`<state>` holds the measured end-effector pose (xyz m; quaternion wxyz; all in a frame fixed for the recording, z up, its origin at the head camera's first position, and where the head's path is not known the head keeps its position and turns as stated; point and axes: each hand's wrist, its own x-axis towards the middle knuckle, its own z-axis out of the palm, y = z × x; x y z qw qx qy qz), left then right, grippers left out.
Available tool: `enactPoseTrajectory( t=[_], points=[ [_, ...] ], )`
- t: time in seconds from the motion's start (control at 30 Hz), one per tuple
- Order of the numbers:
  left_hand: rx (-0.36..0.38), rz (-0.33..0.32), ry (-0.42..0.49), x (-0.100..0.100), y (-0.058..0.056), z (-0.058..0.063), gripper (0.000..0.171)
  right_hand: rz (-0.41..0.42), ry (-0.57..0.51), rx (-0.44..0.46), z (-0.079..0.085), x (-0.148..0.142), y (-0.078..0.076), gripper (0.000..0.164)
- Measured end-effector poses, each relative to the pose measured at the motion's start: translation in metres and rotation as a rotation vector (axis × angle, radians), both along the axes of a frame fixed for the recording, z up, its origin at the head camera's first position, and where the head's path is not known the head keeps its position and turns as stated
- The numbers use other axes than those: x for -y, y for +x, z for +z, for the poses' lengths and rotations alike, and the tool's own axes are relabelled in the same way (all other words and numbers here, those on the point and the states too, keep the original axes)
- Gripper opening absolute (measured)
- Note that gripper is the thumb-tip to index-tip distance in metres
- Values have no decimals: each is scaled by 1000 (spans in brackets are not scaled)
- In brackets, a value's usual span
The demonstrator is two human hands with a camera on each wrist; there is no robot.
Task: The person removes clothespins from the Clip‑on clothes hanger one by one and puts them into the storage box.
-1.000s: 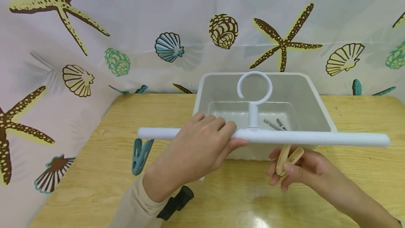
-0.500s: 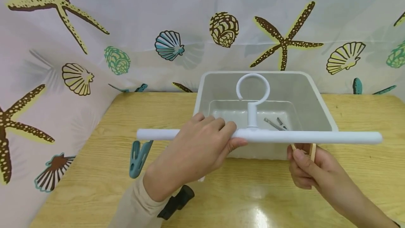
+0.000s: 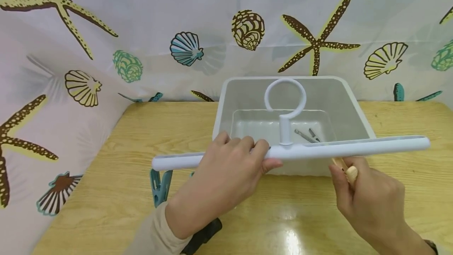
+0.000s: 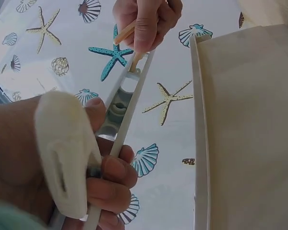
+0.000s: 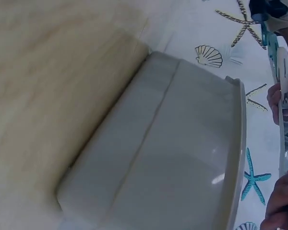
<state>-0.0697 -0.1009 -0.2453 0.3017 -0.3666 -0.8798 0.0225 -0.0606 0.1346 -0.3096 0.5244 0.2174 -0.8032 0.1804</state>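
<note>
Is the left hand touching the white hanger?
Touching. The left wrist view shows the left hand gripping the white hanger, fingers curled round its bar.

White hanger [image 3: 318,151] now aslant, higher at right

background: pale cloth [image 3: 212,7] printed with starfish and shells in yellow, brown and teal, hanging behind and to the left of a light wooden table [image 3: 170,129]. on the table, a grey tub [image 3: 244,93] with rounded corners; two slender grey objects [image 3: 305,135] lie on its floor.
</note>
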Motion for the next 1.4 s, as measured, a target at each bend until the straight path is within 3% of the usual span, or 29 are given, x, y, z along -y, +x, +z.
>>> enactPoseTrajectory(
  t=[0.07, 0.17, 0.43, 0.77, 1.23, 1.4],
  points=[
    [1, -1, 2, -1, 0, -1, 43, -83, 13, -70, 0, 1, 0, 50],
    [2, 1, 4, -3, 0, -2, 44, -134, 51, -81, 2, 0, 1, 49],
    [8, 17, 25, 1, -2, -3, 45, 75, 79, 224, 11, -5, 10, 57],
    [14, 24, 44, 6, -6, 1, 45, 127, 93, 366, 7, -12, 17, 55],
    [103, 34, 72, 12, -8, 4, 41, 156, 123, 355, 17, -16, 18, 51],
    [115, 38, 71, 13, -8, 4, 41, 180, 107, 276, 20, -13, 16, 51]
  ],
)
